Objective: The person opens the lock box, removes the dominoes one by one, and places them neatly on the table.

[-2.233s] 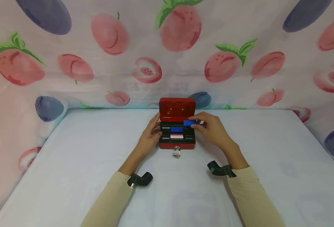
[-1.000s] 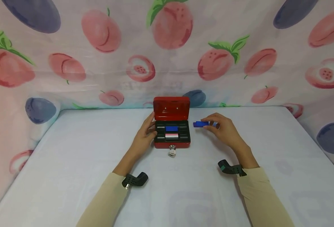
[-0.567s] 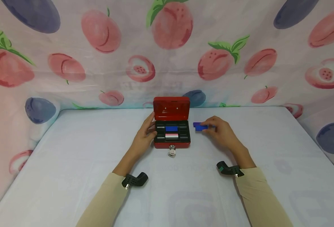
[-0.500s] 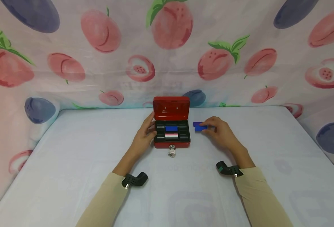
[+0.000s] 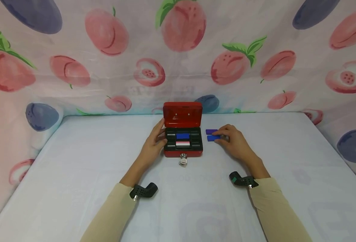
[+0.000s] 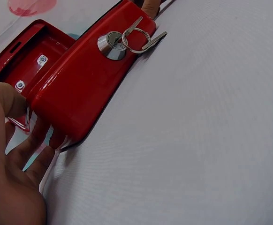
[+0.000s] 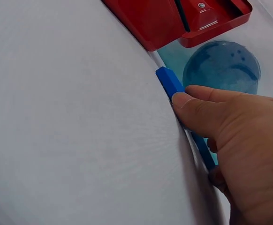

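A red cash box (image 5: 183, 154) stands with its lid up at the far middle. In its black tray (image 5: 171, 131) lie a blue block (image 5: 182, 136) and a pink-and-white block (image 5: 182, 144). My left hand (image 5: 152, 143) rests against the box's left side, its thumb at the rim in the left wrist view. To the right of the box my right hand (image 5: 233, 141) pinches a blue bar-shaped block (image 5: 212, 138) between thumb and fingers, low over the cloth. A purple block (image 5: 211, 131) lies just behind that one. The right fingers hide the blue block's right end.
A key with a ring (image 6: 137, 40) sits in the lock (image 6: 111, 45) on the box's front. White cloth (image 5: 190, 201) covers the table. A fruit-printed curtain (image 5: 184, 67) hangs close behind the box and along both sides.
My right hand has moved from over the tray to the table right of the box. The blue block has come forward, apart from the purple one. My left hand stays at the box.
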`<state>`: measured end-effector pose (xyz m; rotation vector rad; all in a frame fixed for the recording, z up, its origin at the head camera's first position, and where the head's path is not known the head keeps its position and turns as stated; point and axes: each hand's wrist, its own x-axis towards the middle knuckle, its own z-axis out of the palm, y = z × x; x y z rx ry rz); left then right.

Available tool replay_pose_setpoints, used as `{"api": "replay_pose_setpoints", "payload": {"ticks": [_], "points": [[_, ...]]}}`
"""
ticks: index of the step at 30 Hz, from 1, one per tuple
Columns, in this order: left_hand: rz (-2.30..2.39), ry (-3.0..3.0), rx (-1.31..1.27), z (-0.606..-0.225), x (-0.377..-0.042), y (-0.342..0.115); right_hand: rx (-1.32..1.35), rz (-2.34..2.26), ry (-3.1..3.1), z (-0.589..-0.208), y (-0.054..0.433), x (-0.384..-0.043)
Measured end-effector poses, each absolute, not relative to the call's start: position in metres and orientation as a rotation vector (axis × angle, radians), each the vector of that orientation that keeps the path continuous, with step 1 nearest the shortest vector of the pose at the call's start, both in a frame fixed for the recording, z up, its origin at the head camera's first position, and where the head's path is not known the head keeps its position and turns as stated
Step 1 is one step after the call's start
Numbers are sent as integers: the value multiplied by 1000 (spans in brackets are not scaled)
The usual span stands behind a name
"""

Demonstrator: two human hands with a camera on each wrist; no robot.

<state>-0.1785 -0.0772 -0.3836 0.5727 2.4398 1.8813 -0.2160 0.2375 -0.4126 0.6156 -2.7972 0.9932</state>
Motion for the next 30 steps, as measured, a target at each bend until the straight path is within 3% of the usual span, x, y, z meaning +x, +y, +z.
{"api": "replay_pose_setpoints", "payload": {"ticks": [30], "points": [[1870, 2447, 571, -382, -176, -76, 555, 1044, -2770, -415, 238, -213]]}}
